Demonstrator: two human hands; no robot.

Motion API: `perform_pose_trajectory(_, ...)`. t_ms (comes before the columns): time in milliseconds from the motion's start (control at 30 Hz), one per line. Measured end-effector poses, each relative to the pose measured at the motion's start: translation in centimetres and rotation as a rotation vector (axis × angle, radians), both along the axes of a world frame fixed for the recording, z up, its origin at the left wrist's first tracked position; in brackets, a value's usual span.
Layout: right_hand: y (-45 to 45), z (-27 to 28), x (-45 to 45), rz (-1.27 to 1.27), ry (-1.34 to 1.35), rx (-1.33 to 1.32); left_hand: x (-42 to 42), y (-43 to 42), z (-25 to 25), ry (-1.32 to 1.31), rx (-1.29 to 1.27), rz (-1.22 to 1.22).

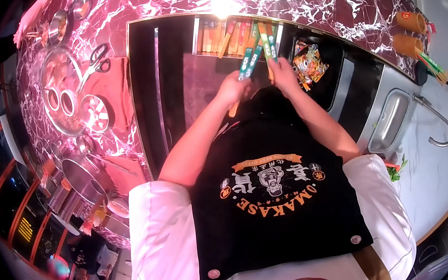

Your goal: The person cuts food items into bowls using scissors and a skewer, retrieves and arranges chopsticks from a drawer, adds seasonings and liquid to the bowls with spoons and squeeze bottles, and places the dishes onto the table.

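Observation:
My left hand (235, 89) is closed around several flat wooden sticks (250, 63) with dark green, marked ends. A plain orange-brown end pokes out below its fingers. Just to the right, my right hand (283, 74) grips more flat sticks (269, 45), with light green marked ends pointing up. The two bunches lean close together at the top; whether they touch I cannot tell. Behind them is an open drawer compartment (194, 36) holding a row of similar sticks (214, 37) with orange, red and green ends. Both hands are over the drawer.
Colourful small packets (310, 65) lie in a black tray on the right. Brown cups (411, 22) stand near a sink (394, 113) with a curved tap (445, 138). Scissors (96, 61), a large pot (79, 171) and bowls (95, 112) crowd the left counter. Another person's arm (33, 20) shows top left.

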State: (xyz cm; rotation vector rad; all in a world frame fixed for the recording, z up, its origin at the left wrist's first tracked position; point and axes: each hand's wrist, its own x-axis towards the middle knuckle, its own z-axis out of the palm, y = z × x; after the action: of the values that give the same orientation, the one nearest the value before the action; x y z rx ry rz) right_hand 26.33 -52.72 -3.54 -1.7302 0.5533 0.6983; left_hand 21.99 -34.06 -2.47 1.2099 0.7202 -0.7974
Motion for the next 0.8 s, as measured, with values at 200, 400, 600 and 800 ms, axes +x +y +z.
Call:
perform_pose_trajectory(200, 0.1, -1.3, 3.9, 0.073, -0.027, -0.13, -5.0, 4.0, 1.0, -0.089, 0.091, 0.105)
perform_pose_trajectory(400, -1.4, -0.7, 5.3, 0.544, 0.05, -0.454, -5.6, 5.2, 1.0, -0.11, -0.041, 0.299)
perform_pose_trajectory(600, -0.4, 2.3, 3.3, 0.685, -0.264, -0.915, -4.1, 5.9, 4.2, -0.006, -0.296, 0.368)
perform_pose_trajectory(800, 4.5, 8.4, -5.2, 0.135, 0.061, 0.053, -4.5, 3.8, 3.7, 0.036, -0.383, 0.398)
